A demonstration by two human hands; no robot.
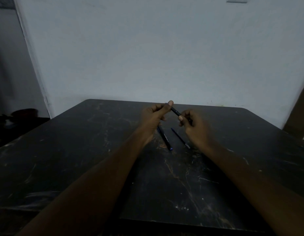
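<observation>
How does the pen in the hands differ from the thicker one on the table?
The held pen is in the air, pinched by the left hand and right hand; the lying pen rests on the table, ungripped. The held pen shows only a short stretch; the lying pen shows most of its length and a blue end. Both are dark.

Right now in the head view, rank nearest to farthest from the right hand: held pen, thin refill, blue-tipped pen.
1. held pen, pinched by the right hand.
2. thin refill, on the table just left.
3. blue-tipped pen, farther left, by the left hand.
</observation>
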